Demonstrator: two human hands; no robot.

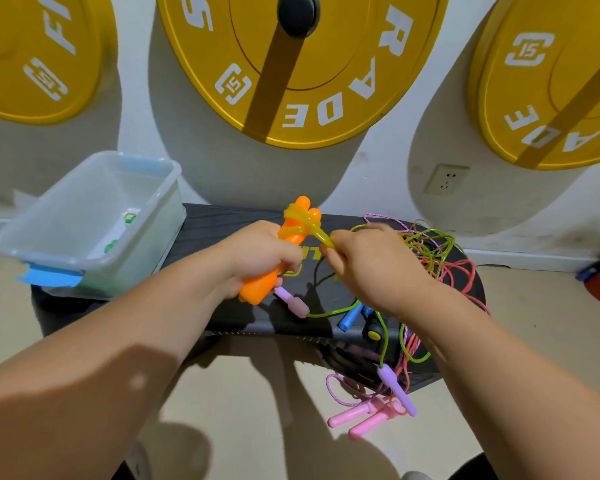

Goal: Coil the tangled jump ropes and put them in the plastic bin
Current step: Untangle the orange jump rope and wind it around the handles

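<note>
The left hand, just right of the clear plastic bin on the black bench's left end, curls round two orange handles held together, yellow cord wound about their tops. The right hand pinches that cord's loose run above the bench's middle. On the bench's right end lies the tangle of green, red and purple ropes. Two pink handles dangle below its front edge.

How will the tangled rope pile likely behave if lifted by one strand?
Probably floppy: the rope pile droops over the bench edge. Likely lifts as one clump, since green, red and pink strands interlace. The pink handles would probably trail and swing.
</note>
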